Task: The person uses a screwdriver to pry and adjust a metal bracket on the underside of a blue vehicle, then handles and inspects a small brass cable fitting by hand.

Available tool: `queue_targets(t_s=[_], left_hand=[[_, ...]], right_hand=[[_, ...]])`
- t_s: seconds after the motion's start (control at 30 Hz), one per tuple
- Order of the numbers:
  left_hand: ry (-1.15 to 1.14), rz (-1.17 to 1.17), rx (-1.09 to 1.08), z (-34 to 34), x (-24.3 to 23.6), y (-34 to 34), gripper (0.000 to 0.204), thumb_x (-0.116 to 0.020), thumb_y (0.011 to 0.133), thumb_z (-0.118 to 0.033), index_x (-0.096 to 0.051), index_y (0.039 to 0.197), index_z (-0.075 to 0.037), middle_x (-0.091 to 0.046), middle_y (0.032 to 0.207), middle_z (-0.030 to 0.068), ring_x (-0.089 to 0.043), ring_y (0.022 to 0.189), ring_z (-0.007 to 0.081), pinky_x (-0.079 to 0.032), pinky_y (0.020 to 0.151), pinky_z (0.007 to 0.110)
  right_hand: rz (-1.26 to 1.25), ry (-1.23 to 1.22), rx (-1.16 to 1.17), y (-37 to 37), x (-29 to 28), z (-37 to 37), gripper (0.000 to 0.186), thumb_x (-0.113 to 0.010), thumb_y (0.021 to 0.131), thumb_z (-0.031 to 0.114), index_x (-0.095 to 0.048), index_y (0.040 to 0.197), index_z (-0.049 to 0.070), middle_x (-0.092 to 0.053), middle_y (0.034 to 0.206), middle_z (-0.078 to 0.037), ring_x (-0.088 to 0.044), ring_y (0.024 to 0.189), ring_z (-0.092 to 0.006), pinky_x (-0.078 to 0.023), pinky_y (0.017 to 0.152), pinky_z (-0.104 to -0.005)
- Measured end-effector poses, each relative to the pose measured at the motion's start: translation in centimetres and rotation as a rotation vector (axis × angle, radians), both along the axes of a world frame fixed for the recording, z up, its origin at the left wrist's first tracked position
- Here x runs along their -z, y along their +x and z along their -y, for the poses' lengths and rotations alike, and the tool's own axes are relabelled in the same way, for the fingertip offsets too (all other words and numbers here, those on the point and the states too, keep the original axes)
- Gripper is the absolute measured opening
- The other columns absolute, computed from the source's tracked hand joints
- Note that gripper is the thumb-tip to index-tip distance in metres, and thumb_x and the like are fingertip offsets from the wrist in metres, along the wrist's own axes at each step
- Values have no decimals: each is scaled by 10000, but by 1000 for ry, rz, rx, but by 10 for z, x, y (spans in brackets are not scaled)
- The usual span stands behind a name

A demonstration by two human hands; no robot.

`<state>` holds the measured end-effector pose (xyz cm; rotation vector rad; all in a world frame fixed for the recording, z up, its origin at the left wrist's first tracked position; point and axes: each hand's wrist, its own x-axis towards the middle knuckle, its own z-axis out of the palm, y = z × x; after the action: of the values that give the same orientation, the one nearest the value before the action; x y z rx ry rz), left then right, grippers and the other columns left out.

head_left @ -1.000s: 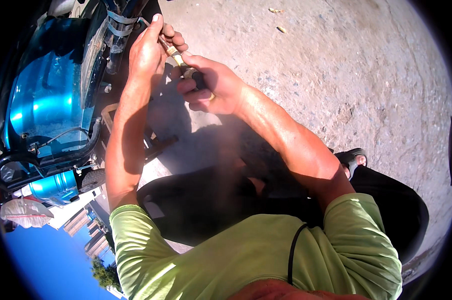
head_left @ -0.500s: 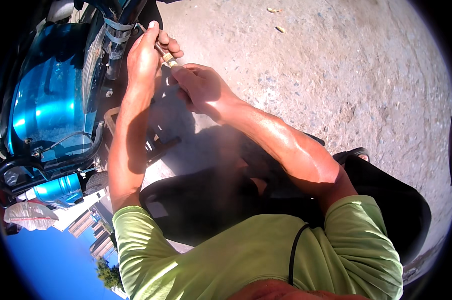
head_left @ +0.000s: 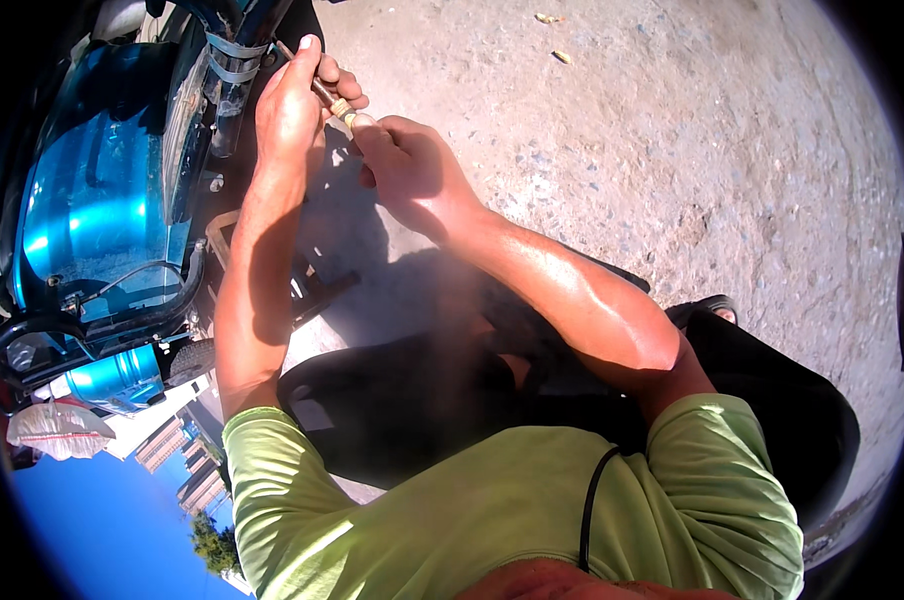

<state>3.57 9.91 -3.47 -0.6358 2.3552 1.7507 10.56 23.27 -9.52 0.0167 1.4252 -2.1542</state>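
A slim screwdriver-like tool (head_left: 324, 93) slants between my hands, with a dark shaft and a yellowish banded collar. My right hand (head_left: 404, 170) is closed round its lower end, thumb pressed close to the collar; that end is hidden in the palm. Higher up, my left hand (head_left: 290, 115) is closed about the shaft, the thumb laid along it and the fingers curled behind. The shaft's thin tip pokes out past the left thumb, beside a dark vehicle tube (head_left: 229, 100) bound with grey bands. Whether the tip touches the tube I cannot tell.
A shiny blue vehicle panel (head_left: 97, 200) within a black tubular frame (head_left: 47, 325) stands at my left. Below it are a blue cylinder (head_left: 117, 380) and a pale sack (head_left: 62, 430). Rough concrete ground (head_left: 672, 150) spreads right, with small yellowish scraps (head_left: 561, 57) far off.
My right hand has shifted slightly up and its fingers are tucked in more. The tool's collar has turned a little, and more of the shaft shows by my left thumb. The left hand barely moves.
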Motion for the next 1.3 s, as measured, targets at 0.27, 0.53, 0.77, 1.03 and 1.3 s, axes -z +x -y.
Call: queue_targets(t_s=[0.27,0.53,0.77,1.03,1.3], left_hand=[[87,11,36,9,4,-4,398,-548,1009,-408,-559,803,-68,-633,756,104,-639,722,220,-536,706,338],[-29,-10,-15,-1,2,0,401,-524,1022,-426,-558,815,-83,-637,770,99,-635,719,218,-525,699,349],[-42,7,3,3,0,2,426,-504,1026,-444,-554,831,-69,-632,791,106,-630,727,220,-521,715,343],[119,87,168,4,-20,-10,398,-502,1033,-395,-571,879,-35,-652,836,130,-580,648,130,-418,482,228],[-52,100,287,6,-12,7,336,-571,1012,-339,-653,946,-20,-665,833,96,-629,752,145,-491,722,267]], right_hand=[[775,-1367,-596,-15,37,6,427,-463,1020,448,-587,953,45,-448,647,10,-368,469,-84,-319,430,-227],[29,43,13,2,-5,-6,369,-577,948,392,-598,1003,27,-625,728,-76,-621,637,-166,-487,583,-320],[150,-263,-111,-6,6,-11,368,-529,982,404,-616,1075,59,-566,706,-27,-532,573,-149,-416,523,-289],[610,-846,-233,-28,-7,-13,384,-511,996,437,-602,1023,65,-508,698,-9,-422,528,-86,-337,479,-245],[50,-88,-14,1,8,-20,415,-564,949,395,-649,1000,-8,-652,771,-94,-612,704,-173,-483,659,-317]])
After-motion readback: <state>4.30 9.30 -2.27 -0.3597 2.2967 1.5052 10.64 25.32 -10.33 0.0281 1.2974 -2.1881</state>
